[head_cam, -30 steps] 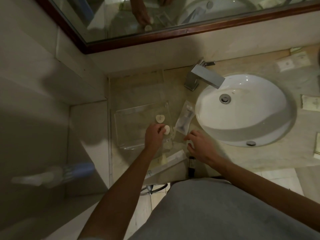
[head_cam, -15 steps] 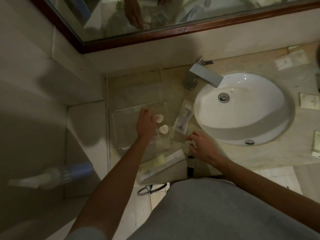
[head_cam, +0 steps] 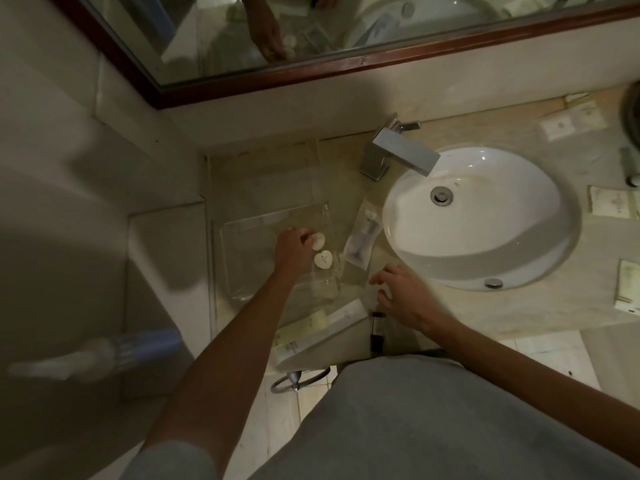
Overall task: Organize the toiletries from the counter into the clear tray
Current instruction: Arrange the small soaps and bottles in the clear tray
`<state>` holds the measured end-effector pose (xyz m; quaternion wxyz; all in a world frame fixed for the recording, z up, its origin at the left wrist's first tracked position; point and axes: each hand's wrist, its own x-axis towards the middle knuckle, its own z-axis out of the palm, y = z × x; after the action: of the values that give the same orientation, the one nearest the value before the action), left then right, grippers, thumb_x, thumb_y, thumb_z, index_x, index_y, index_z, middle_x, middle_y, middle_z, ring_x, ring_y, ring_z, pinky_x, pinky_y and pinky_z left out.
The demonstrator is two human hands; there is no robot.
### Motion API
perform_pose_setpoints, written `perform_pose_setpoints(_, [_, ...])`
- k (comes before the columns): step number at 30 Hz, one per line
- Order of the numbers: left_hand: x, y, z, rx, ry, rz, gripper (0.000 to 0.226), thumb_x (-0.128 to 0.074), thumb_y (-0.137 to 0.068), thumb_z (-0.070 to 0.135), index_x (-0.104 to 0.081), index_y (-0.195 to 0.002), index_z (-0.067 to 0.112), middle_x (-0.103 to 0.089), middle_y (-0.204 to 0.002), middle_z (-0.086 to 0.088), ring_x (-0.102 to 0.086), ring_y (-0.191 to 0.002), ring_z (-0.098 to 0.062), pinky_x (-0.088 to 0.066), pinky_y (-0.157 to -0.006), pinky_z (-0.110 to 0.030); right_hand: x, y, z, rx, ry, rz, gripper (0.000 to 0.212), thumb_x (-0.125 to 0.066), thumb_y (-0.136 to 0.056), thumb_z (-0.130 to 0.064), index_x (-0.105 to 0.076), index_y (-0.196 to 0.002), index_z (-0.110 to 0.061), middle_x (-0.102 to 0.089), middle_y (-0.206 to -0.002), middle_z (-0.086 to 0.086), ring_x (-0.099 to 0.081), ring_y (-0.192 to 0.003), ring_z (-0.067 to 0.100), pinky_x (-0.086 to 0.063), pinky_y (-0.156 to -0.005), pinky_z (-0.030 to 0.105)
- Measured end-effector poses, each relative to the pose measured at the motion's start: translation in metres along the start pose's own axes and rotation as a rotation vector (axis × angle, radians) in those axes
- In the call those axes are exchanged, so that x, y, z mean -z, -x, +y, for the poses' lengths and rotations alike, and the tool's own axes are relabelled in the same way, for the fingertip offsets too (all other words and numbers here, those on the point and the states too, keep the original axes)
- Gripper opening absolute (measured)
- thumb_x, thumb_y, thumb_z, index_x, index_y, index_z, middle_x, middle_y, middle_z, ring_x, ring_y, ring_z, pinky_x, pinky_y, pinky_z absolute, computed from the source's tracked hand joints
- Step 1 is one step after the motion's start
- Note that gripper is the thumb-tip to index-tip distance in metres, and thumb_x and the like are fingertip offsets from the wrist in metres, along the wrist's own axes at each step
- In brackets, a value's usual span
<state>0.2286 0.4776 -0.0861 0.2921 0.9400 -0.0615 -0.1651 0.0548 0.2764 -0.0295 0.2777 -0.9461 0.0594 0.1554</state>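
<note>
A clear tray (head_cam: 242, 258) stands on the counter left of the sink. Two small round white soaps lie inside it near its right wall: one (head_cam: 318, 241) at my fingertips, the other (head_cam: 323, 260) just in front of it. My left hand (head_cam: 294, 251) reaches into the tray, fingers touching the farther soap. My right hand (head_cam: 398, 296) hovers over the counter's front edge with fingers spread, holding nothing. A clear sachet (head_cam: 362, 237) lies between tray and sink. A long white box (head_cam: 322, 327) and a dark small bottle (head_cam: 377, 327) lie at the front edge.
A white sink (head_cam: 485, 216) with a square metal faucet (head_cam: 401, 150) fills the counter's middle. Several paper packets (head_cam: 609, 206) lie to the right of it. A mirror (head_cam: 311, 29) hangs above. A towel ring (head_cam: 298, 377) hangs below the counter edge.
My left hand carried a round soap from the tray's front right corner into the tray and set it down near the first soap, then moved its fingers to the farther soap. My right hand barely shifted.
</note>
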Motion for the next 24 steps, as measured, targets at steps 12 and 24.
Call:
perform_pose_setpoints(12, [-0.005,0.007,0.005,-0.013,0.019,-0.006,0.022,-0.064,-0.089,0.021,-0.073,-0.108,0.014,-0.068,-0.103,-0.013,-0.062,-0.095,-0.025,-0.041,-0.081,-0.027,-0.002,0.002,-0.003,-0.001,0.006,-0.039,0.03,-0.057,-0.086,-0.019,-0.066,-0.115,-0.02,-0.059,-0.111,-0.001,-0.051,-0.107,0.018,-0.042,-0.088,0.03])
perform_pose_setpoints(24, [-0.001,0.05,0.025,0.006,-0.024,0.201,0.019,-0.054,-0.091,0.027,-0.058,-0.107,0.02,-0.057,-0.11,-0.001,-0.062,-0.083,-0.023,-0.052,-0.067,-0.036,-0.009,0.006,0.007,0.129,0.137,-0.133,0.036,-0.063,-0.083,-0.013,-0.062,-0.119,-0.02,-0.056,-0.121,0.0,-0.05,-0.113,0.022,-0.043,-0.089,0.032])
